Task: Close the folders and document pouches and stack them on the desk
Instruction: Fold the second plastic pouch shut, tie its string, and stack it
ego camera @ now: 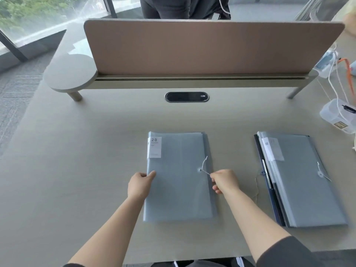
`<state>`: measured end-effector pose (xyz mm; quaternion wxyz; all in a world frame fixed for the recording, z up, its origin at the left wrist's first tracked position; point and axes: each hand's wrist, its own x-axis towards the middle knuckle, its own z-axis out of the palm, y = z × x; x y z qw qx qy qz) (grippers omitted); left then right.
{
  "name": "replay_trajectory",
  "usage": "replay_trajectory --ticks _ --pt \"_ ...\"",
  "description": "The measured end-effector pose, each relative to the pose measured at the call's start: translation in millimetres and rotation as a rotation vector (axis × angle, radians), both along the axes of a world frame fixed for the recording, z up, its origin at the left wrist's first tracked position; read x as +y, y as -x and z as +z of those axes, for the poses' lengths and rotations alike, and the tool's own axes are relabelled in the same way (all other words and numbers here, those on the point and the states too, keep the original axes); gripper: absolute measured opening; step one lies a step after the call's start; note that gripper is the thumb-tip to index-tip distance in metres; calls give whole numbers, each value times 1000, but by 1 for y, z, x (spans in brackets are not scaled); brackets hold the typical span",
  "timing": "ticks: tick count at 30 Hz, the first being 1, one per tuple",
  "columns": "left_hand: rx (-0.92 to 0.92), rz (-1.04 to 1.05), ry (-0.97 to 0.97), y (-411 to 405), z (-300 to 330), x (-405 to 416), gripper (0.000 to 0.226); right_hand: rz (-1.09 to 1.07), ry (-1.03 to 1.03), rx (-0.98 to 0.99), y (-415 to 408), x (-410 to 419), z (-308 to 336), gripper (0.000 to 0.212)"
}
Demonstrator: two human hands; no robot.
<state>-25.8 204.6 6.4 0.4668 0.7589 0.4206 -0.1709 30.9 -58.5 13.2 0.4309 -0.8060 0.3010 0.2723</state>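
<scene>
Beige desk, pinkish divider panel along the 12 o'clock edge, black oval cable port just below it. Left hand sits at the 9 o'clock edge of the centre pouch, thumb on top of the cover, other fingers tucked at or under the edge, pinching it. That blue-grey translucent pouch lies flat mid-desk with a white "20" label at its 11 o'clock corner and a button clasp near its 3 o'clock edge. White string runs from the clasp to the right hand, fingers curled together, pinching the string end just beside the pouch edge. At 3 o'clock, well apart, a second stack: similar pouch on a dark folder, loose string beside it. Clear plastic box and cables at 2 o'clock.
</scene>
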Motion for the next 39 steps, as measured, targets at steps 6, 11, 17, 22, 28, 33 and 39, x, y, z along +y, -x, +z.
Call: replay_trajectory --ticks 6,11,17,22,28,33,39 --pt "-25 28 80 3 1 5 42 -45 -64 25 6 2 -4 7" --pt "-79 62 157 6 2 7 38 -74 -58 -68 13 6 -1 14" --pt "-183 87 270 -10 16 -8 32 -100 -28 -202 9 -12 16 21" --pt "-256 54 299 -29 36 -36 31 -93 -7 -289 -5 -43 33 16" --pt "-333 64 308 -41 58 -95 29 -89 -20 -369 -19 -100 50 17" --pt "-352 39 383 -49 72 -169 18 -100 -7 -399 -33 -176 64 9" --pt "-339 -36 493 -49 84 -263 10 -82 82 -443 -44 -277 63 12"
